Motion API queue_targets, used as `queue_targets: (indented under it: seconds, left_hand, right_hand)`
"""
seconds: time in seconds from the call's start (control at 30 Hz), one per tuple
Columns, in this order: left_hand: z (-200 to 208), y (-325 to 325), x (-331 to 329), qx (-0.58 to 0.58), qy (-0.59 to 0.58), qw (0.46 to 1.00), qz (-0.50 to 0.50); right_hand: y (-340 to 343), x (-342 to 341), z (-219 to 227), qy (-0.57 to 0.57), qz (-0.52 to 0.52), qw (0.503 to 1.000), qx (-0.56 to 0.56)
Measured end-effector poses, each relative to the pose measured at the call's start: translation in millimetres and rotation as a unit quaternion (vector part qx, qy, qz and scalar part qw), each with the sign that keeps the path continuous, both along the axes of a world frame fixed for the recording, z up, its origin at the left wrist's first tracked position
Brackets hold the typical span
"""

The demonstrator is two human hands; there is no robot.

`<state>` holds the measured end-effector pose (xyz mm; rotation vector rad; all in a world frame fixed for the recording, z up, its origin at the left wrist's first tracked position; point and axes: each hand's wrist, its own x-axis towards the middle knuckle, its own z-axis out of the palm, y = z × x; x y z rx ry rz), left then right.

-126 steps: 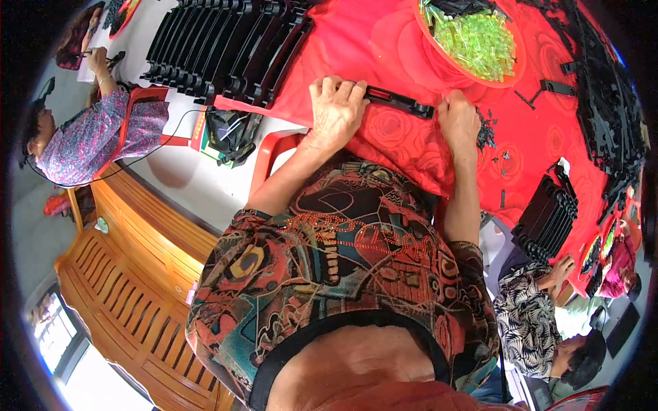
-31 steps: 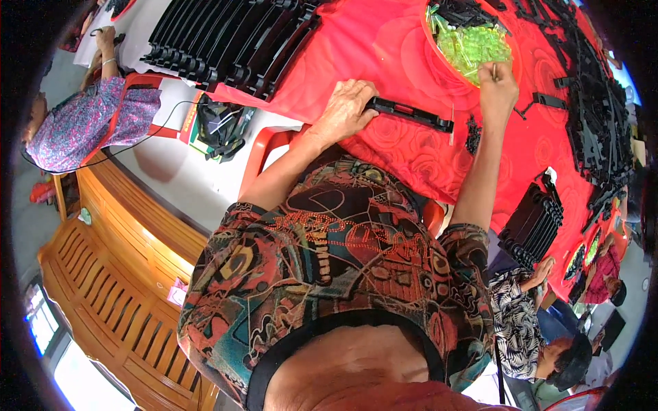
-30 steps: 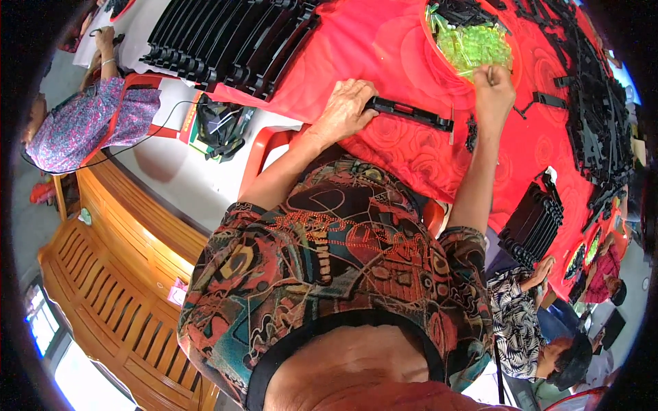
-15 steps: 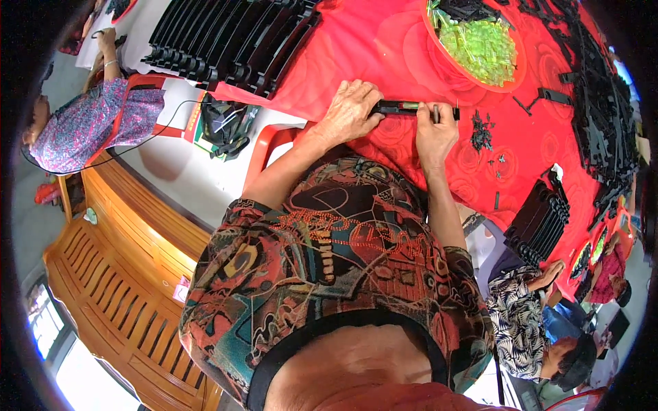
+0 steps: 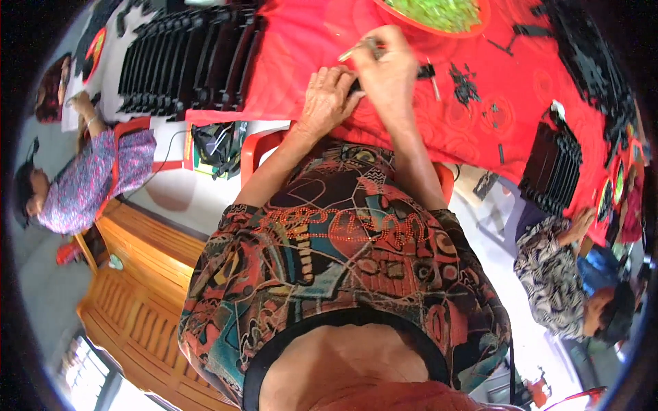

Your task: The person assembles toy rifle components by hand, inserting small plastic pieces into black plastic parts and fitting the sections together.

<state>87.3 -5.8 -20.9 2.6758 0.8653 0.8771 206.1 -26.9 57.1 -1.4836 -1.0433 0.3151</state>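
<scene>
My left hand (image 5: 327, 101) presses down on the near-left end of a slim black plastic bar (image 5: 426, 71), its fingers closed round it. The bar lies on the red tablecloth, and its middle is hidden behind my right hand (image 5: 387, 72). That hand is raised over the bar, blurred, with fingers bent round a thin tool (image 5: 349, 52) whose pale tip points left. What kind of tool it is, I cannot make out. A thin pale stick (image 5: 436, 88) shows beside the bar's right end. Small black pieces (image 5: 465, 83) lie in a loose pile right of it.
An orange-red basin (image 5: 483, 20) of yellow-green clear pieces stands ahead. Stacked black bars (image 5: 181, 65) are at left, another stack (image 5: 552, 168) at right, and a long heap of black parts (image 5: 600, 65) at far right. Co-workers sit left (image 5: 96, 171) and right (image 5: 552, 274).
My right hand has lifted from the bar's right part and swung left above it, now with a thin tool showing. My left hand keeps hold of the bar. The whole view has shifted.
</scene>
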Motion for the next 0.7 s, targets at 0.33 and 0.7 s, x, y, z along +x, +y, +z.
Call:
queue_targets:
  seconds: [0.33,0.7]
  left_hand:
    - [-5.2,7.4,5.5,0.025,0.005,1.0,-0.011]
    - [-1.3,3.2,2.0,0.031,-0.005,0.999,0.011]
  right_hand:
    - [-85.3,-9.7,-21.7,-0.078,0.005,0.986,-0.144]
    - [-181.5,95.3,12.2,-0.104,-0.1,0.965,-0.219]
